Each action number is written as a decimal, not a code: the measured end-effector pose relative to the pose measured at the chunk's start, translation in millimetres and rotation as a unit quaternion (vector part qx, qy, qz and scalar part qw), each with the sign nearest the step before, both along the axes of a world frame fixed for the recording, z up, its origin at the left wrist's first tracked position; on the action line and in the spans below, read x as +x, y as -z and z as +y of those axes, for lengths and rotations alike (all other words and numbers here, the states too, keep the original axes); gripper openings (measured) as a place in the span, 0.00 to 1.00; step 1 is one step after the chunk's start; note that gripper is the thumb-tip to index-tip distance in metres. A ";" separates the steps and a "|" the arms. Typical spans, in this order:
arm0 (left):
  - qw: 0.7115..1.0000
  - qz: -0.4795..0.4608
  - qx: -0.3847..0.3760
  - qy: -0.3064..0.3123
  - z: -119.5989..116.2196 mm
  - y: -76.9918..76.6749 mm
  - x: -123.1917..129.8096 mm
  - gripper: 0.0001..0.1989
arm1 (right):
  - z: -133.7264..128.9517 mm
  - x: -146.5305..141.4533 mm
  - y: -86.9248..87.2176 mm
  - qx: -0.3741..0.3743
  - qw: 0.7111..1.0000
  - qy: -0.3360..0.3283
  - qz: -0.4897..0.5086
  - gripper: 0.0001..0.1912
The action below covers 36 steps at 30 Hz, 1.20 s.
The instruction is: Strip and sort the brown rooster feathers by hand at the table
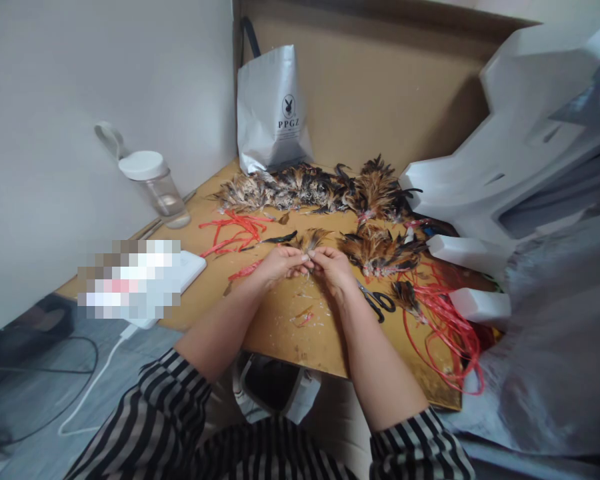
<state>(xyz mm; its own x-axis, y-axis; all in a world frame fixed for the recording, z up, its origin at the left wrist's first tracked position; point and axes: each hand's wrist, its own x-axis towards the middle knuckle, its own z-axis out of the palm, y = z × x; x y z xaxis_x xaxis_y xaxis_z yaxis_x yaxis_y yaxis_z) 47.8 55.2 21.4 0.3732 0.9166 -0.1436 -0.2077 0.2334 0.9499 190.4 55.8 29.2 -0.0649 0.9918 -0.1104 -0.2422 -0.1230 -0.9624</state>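
My left hand (286, 262) and my right hand (331, 267) meet over the wooden table (300, 347), fingers pinched together at the base of a small brown feather bunch (313, 239). The feather tips fan out beyond my fingers. Just right of it lies a larger bundle of brown and black feathers (380, 250). Black-handled scissors (381, 301) rest beside my right wrist, partly hidden by it. Red plastic strips (245, 230) lie left of my hands, and a tangle of red strips (450, 327) spreads at the right.
A long feather pile (300, 190) lines the table's back below a silver bag (270, 110). At the left stand a lidded bottle (157, 187) and a cabled white device (193, 270). White plastic furniture (520, 120) edges the right side.
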 end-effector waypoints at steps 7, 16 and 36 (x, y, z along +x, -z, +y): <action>0.998 -0.049 -0.038 -0.027 2.1 5.1 2.1 0.09 | -0.2 -6.3 3.6 -0.023 0.998 0.035 0.043 0.15; 0.994 -0.076 -0.058 -0.051 1.5 3.3 4.1 0.07 | -1.8 -8.9 2.3 -0.041 0.997 0.024 0.068 0.16; 0.999 -0.001 0.024 -0.044 2.2 3.2 3.7 0.10 | -1.8 -8.2 1.9 -0.005 0.999 0.011 0.040 0.16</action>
<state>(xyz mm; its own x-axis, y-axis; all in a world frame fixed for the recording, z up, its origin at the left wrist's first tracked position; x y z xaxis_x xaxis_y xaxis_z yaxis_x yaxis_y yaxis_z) 51.5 57.4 18.2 0.2905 0.9518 -0.0988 -0.2272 0.1689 0.9591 182.2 54.0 27.3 -0.0514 0.9919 -0.1163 -0.3207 -0.1267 -0.9387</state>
